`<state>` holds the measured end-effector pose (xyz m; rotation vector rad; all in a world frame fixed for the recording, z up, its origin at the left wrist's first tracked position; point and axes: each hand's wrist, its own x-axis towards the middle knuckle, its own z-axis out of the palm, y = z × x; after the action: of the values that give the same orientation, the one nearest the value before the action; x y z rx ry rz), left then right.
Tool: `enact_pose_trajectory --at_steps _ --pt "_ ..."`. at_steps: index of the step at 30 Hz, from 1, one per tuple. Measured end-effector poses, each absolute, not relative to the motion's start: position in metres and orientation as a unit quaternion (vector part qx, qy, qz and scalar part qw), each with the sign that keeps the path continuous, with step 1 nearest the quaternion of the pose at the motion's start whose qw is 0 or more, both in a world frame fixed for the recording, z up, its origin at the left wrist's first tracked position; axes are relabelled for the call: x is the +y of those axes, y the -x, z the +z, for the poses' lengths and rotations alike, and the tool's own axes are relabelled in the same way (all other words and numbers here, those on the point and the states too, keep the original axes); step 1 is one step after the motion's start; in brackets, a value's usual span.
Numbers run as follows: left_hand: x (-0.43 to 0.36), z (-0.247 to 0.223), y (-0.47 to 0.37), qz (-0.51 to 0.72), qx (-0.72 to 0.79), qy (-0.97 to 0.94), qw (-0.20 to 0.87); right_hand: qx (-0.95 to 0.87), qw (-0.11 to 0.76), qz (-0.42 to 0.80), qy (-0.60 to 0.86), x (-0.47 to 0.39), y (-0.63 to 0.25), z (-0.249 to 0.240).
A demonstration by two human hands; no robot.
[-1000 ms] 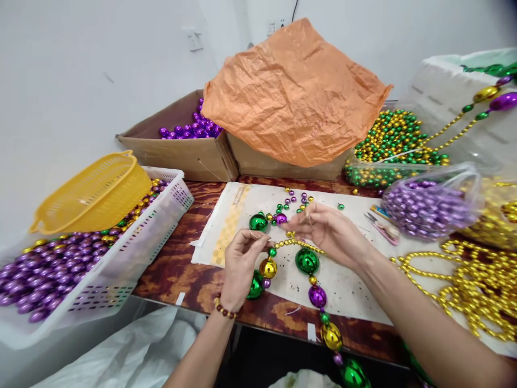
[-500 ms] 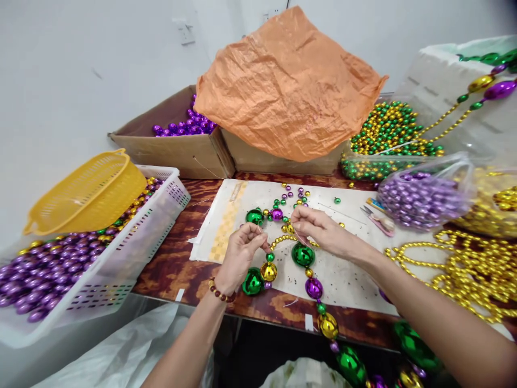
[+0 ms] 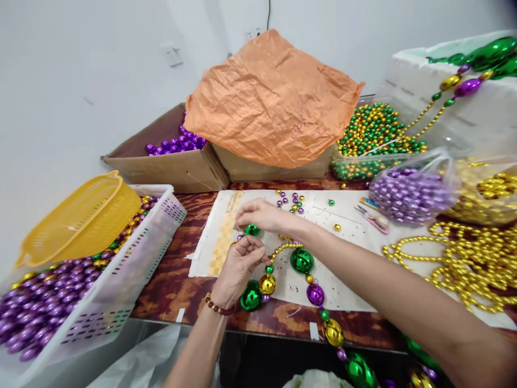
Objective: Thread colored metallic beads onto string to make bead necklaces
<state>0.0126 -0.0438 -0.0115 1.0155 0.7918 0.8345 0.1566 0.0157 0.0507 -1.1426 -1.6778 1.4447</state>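
My left hand [image 3: 241, 261] is closed in a pinch at the end of a bead strand, beside a small green bead [image 3: 269, 269]. Below it hang a gold bead [image 3: 267, 284] and a big green bead [image 3: 251, 295]. My right hand [image 3: 260, 215] reaches across, above and beyond the left, fingers curled together; what they pinch is too fine to see. A gold bead chain [image 3: 285, 247] arcs between the strand's sides. The right side runs from a large green bead [image 3: 302, 261] through a purple bead [image 3: 315, 294] over the table edge.
A white basket [image 3: 161, 215] of purple beads stands left, a yellow basket [image 3: 81, 221] on it. Behind are a cardboard box [image 3: 161, 171] and an orange sheet [image 3: 274, 102]. Small scissors [image 3: 374, 220], bagged lilac beads [image 3: 414, 196] and gold chains [image 3: 468, 269] lie right.
My right hand has moved left, from above the large green bead to beyond my left hand, its forearm now crossing the cloth. My left hand keeps its pinch. The view has shifted slightly.
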Motion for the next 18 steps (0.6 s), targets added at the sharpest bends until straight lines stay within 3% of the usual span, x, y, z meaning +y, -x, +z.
enact_pose_trajectory --at_steps 4,9,15,18 --pt "-0.044 -0.009 -0.009 0.405 0.36 -0.422 0.727 -0.683 0.292 0.493 0.454 0.005 -0.166 0.049" --pt "-0.048 -0.003 -0.007 0.402 0.352 -0.405 0.742 -0.771 0.216 0.469 0.373 -0.02 -0.201 0.035" --pt "-0.05 0.005 -0.006 0.39 0.364 -0.433 0.727 -0.84 0.263 0.259 0.397 -0.039 -0.208 0.032" --pt "-0.049 0.006 -0.004 0.384 0.367 -0.451 0.717 -0.858 0.236 0.244 0.385 -0.049 -0.211 0.039"
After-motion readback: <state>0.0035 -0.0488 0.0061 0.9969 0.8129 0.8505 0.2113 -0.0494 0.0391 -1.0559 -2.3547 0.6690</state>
